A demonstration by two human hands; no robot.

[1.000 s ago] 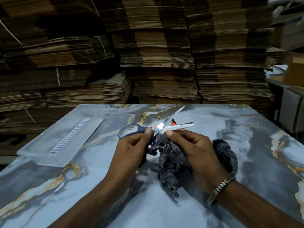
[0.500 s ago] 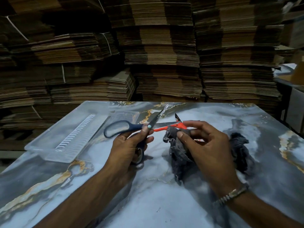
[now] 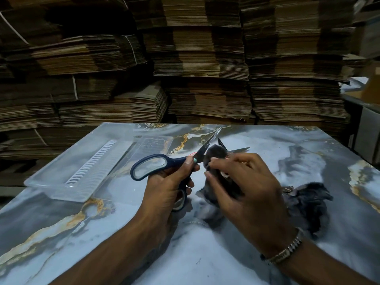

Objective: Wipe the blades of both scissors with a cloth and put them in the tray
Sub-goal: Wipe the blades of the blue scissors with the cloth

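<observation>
My left hand [image 3: 168,188] grips the blue-handled scissors [image 3: 150,166], blades spread apart above the table. One blade points up and away, the other runs right with its tip [image 3: 242,149] showing. My right hand [image 3: 244,186] pinches a dark grey cloth [image 3: 216,155] around the lower blade near the pivot. The rest of the cloth [image 3: 304,202] trails onto the table at the right. A second pair with orange handles lies behind the cloth, almost wholly hidden. The clear plastic tray [image 3: 47,182] stands at the left with nothing in it.
The marble-patterned table [image 3: 205,254] holds a small clear lid or insert [image 3: 152,145] beside the tray. Tall stacks of flattened cardboard [image 3: 195,68] rise behind the table. Boxes and a shelf [image 3: 366,112] stand at the far right.
The scissors have risen slightly and opened wider. My right hand has pushed the cloth up onto the lower blade, covering the orange handles behind it.
</observation>
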